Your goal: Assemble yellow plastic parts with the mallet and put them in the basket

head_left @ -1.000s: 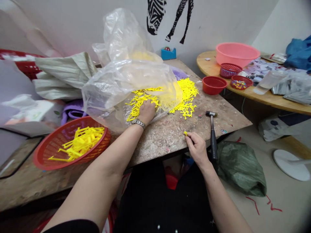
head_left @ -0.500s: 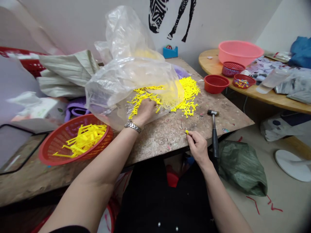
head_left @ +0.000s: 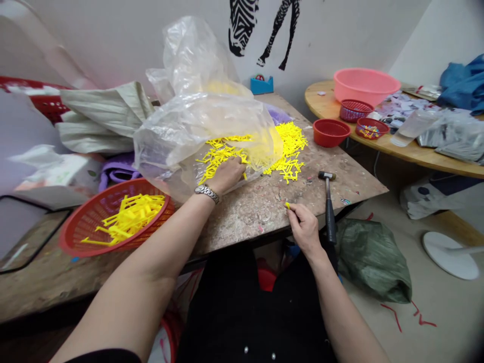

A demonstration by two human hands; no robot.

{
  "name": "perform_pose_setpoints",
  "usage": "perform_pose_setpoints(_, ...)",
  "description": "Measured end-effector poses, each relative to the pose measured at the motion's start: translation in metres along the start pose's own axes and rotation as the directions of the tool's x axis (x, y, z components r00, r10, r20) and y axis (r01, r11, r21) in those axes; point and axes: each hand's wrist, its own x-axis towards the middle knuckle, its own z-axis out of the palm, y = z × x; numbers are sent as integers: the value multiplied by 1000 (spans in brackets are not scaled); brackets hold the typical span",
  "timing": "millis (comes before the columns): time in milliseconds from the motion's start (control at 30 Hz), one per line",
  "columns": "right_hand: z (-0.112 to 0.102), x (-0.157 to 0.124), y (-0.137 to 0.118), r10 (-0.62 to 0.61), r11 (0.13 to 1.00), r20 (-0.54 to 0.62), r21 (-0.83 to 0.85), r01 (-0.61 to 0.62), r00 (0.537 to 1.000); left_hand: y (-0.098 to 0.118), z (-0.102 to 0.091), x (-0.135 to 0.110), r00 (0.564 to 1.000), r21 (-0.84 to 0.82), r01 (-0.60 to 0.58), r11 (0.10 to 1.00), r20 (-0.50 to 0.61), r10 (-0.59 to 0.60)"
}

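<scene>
My left hand [head_left: 229, 174], with a metal watch on its wrist, reaches into the mouth of a clear plastic bag [head_left: 200, 111]. Its fingers are curled down on a heap of yellow plastic pieces [head_left: 289, 146] spread on the worn table [head_left: 264, 212]; what they grip is hidden. My right hand [head_left: 302, 227] rests at the table's near edge and pinches a small yellow piece [head_left: 287, 205] between thumb and forefinger. A red basket [head_left: 81, 232] at my left holds more yellow pieces.
A black-handled hammer [head_left: 329, 206] lies just right of my right hand. A second round table [head_left: 397, 143] at the right carries a pink basin [head_left: 365, 84], small red bowls and bags. A green sack [head_left: 372, 257] lies on the floor. Folded cloth and papers crowd the left.
My left hand has shifted slightly within the yellow pieces at the bag's mouth. My right hand keeps its pinch on the small yellow piece in about the same spot.
</scene>
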Motion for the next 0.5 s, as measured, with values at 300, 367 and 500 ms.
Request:
perform_pose_setpoints(300, 2, -1, 1, -36, 999, -22, -14, 36, 999, 1, 5, -4, 999, -39, 4, 999, -33, -5)
perform_pose_setpoints(367, 2, -1, 0, -42, 999, -23, -18, 42, 999, 2, 7, -4, 999, -52, -7, 999, -46, 5)
perform_pose_setpoints(500, 2, -1, -1, -50, 999, -29, -12, 49, 998, 2, 10, -4, 998, -86, -25, 996, -59, 20)
